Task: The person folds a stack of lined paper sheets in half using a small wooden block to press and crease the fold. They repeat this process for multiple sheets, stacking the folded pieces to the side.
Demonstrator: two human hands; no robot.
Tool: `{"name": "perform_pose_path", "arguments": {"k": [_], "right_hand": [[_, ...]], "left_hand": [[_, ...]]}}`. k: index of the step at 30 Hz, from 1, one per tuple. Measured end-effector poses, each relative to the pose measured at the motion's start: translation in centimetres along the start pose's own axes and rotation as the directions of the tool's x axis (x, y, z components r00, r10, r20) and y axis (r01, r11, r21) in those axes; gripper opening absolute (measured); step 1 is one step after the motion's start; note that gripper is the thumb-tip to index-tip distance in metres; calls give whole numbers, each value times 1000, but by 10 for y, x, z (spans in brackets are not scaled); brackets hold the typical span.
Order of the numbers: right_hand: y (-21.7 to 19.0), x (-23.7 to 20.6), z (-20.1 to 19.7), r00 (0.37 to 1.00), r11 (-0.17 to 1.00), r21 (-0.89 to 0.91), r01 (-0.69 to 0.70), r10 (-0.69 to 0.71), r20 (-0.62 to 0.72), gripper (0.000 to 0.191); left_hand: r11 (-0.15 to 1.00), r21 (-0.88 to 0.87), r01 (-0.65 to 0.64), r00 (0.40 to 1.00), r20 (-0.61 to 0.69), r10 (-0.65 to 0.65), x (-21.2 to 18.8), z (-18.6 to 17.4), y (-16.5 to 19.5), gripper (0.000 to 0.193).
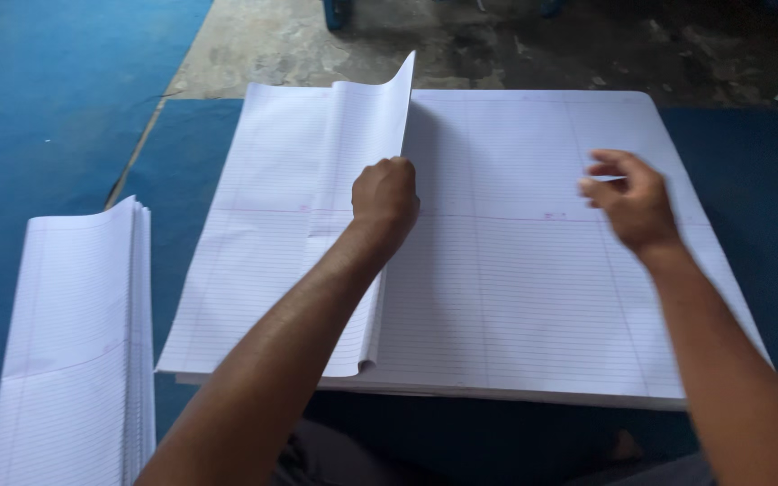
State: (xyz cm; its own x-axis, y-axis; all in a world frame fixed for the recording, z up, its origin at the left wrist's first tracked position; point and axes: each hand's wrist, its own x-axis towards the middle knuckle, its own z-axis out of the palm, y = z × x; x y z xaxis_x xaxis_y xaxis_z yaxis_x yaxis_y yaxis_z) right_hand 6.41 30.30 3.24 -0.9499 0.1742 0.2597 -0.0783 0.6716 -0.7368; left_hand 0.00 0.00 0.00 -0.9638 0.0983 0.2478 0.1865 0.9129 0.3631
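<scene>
The left hand [386, 200] is closed in a fist on the edge of a folded sheet [317, 207] of lined white paper, the fold's free edge curling up at the far end. That sheet lies on the left half of a large stack of ruled sheets [533, 270], which rests on a blue mat [65, 108]. Its long axis runs near to far, parallel to the stack's centre line, and the gripped edge sits right at that line — so the left hand is on it, while the right is well apart. The right hand [634, 202] hovers over the stack's right half with fingers loosely curled; whether it pinches anything cannot be told. 1 smaller pile of folded sheets [83, 342] lies at near left.
</scene>
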Motion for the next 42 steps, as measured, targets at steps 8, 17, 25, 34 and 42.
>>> {"name": "perform_pose_path", "arguments": {"k": [8, 17, 25, 34, 42], "right_hand": [[-67, -14, 153, 899, 888, 369, -275, 101, 427, 69], [-118, -51, 247, 600, 650, 344, -677, 217, 770, 89], [-111, -62, 260, 647, 607, 422, -673, 207, 733, 39], [-122, -69, 263, 723, 724, 344, -598, 302, 622, 31], [-153, -79, 274, 721, 800, 339, -495, 160, 674, 87]], "left_hand": [[989, -145, 25, 996, -85, -37, -2, -85, -28, 13], [851, -495, 175, 964, -90, -251, -4, -129, -101, 22], [539, -796, 277, 928, 75, -365, -43, -100, -195, 24], [579, -549, 603, 772, 218, -597, -87, -64, -223, 23], [703, -439, 559, 784, 6, -620, -89, -78, -238, 31]]}}
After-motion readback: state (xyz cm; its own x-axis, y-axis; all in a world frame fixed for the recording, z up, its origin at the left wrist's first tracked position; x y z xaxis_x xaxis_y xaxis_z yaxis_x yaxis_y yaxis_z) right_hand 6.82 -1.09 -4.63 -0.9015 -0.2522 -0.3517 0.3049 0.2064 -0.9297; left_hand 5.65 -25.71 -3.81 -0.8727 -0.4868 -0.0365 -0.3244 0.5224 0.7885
